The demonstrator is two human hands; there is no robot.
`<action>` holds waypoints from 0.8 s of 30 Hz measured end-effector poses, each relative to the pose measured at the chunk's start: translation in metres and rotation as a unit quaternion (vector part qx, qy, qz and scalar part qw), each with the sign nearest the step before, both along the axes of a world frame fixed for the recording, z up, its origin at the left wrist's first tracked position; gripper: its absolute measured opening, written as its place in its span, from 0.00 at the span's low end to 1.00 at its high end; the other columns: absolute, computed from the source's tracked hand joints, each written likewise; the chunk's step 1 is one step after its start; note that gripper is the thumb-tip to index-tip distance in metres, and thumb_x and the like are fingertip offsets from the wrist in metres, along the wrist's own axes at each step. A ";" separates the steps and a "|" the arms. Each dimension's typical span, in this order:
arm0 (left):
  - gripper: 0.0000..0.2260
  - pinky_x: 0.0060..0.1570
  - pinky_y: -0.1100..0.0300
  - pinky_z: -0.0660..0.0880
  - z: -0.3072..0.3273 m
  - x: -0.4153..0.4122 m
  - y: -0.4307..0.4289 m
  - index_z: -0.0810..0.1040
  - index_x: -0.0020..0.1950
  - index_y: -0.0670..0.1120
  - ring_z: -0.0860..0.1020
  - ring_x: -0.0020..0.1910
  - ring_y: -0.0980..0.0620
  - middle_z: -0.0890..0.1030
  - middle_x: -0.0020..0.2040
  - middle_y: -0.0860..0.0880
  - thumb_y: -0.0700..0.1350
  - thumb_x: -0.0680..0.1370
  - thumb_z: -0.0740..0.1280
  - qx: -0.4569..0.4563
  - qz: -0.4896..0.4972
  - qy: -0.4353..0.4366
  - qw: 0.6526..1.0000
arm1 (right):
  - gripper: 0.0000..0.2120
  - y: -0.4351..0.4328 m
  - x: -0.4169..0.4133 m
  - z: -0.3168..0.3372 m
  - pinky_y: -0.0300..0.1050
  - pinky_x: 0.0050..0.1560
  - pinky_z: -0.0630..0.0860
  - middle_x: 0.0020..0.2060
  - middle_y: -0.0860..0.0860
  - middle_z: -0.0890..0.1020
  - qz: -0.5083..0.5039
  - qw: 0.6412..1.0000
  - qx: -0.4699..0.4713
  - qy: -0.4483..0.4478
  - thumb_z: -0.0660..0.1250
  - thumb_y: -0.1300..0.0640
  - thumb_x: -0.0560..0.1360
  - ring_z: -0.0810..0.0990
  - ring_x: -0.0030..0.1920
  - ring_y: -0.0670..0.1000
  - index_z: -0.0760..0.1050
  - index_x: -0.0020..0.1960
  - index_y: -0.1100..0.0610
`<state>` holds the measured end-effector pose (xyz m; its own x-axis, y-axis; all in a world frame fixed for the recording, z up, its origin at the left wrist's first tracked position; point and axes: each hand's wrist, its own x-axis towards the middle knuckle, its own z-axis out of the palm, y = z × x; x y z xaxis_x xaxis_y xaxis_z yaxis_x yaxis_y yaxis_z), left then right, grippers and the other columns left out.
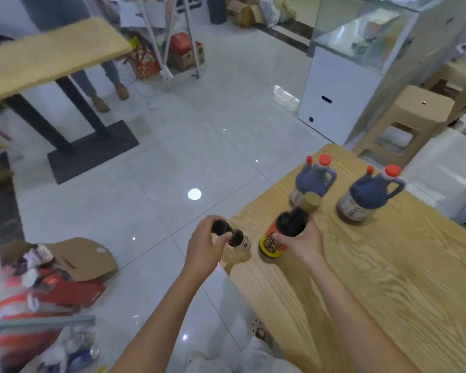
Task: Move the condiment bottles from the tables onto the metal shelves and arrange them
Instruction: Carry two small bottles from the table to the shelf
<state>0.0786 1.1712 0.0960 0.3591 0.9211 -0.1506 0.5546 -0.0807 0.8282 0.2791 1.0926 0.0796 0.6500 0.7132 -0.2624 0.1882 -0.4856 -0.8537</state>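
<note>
- Second table (51, 55): stands at far left, across the floor (172, 157), well apart from both hands.
- Left hand (206, 244): fingers clamped round the neck of the small dark bottle (237, 238), which is tilted at the near corner of the table (388, 278) (contact with the surface cannot be confirmed).
- Right hand (301, 242): fingers wrapped round the large dark bottle (277, 238) with an orange label, its base at the table edge, just beside the small bottle.
- Left jug (314, 181) and right jug (367, 196): upright on the table beyond the hands, red caps on.

Two tilted bottles (240, 238) (288, 226); two upright jugs (314, 180) (369, 192)
</note>
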 end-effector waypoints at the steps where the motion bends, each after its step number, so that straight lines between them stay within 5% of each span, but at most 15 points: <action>1: 0.11 0.53 0.60 0.72 0.006 -0.008 0.004 0.74 0.54 0.51 0.76 0.51 0.54 0.78 0.52 0.52 0.41 0.74 0.70 0.002 0.010 -0.007 1.000 | 0.30 0.008 -0.007 0.004 0.43 0.50 0.72 0.50 0.49 0.80 0.020 1.000 0.006 0.001 0.81 0.60 0.59 0.79 0.56 0.53 0.70 0.56 0.52; 7: 0.13 0.47 0.72 0.70 0.070 -0.139 0.014 0.71 0.57 0.50 0.75 0.48 0.61 0.76 0.49 0.57 0.37 0.76 0.68 0.061 0.152 -0.072 0.984 | 0.31 0.074 -0.115 0.079 0.43 0.52 0.77 0.49 0.45 0.80 0.228 0.970 0.085 -0.001 0.81 0.57 0.59 0.79 0.52 0.48 0.70 0.57 0.48; 11: 0.14 0.44 0.77 0.69 0.116 -0.233 0.006 0.70 0.58 0.50 0.75 0.48 0.62 0.76 0.49 0.57 0.37 0.76 0.67 0.128 0.247 -0.093 0.956 | 0.29 0.104 -0.205 0.128 0.31 0.43 0.74 0.47 0.41 0.79 0.343 0.928 0.143 0.023 0.80 0.58 0.60 0.79 0.49 0.44 0.71 0.55 0.46; 16: 0.14 0.53 0.60 0.75 0.175 -0.339 -0.027 0.71 0.58 0.51 0.77 0.52 0.52 0.77 0.50 0.56 0.37 0.77 0.66 0.207 0.343 -0.111 0.909 | 0.27 0.117 -0.327 0.175 0.35 0.45 0.77 0.48 0.41 0.81 0.467 0.857 0.209 0.058 0.81 0.58 0.60 0.81 0.50 0.43 0.74 0.54 0.46; 21: 0.13 0.51 0.69 0.73 0.225 -0.420 -0.075 0.72 0.57 0.51 0.77 0.46 0.65 0.78 0.49 0.57 0.37 0.77 0.66 0.291 0.426 -0.073 0.853 | 0.30 0.113 -0.433 0.218 0.43 0.51 0.79 0.49 0.45 0.82 0.566 0.778 0.258 0.090 0.81 0.57 0.59 0.81 0.51 0.44 0.74 0.58 0.51; 24: 0.13 0.56 0.57 0.75 0.252 -0.456 -0.101 0.72 0.57 0.53 0.79 0.50 0.56 0.79 0.49 0.54 0.38 0.76 0.66 0.323 0.470 -0.055 0.819 | 0.28 0.110 -0.486 0.244 0.42 0.48 0.80 0.47 0.46 0.83 0.610 0.733 0.280 0.110 0.81 0.58 0.59 0.82 0.47 0.42 0.75 0.56 0.53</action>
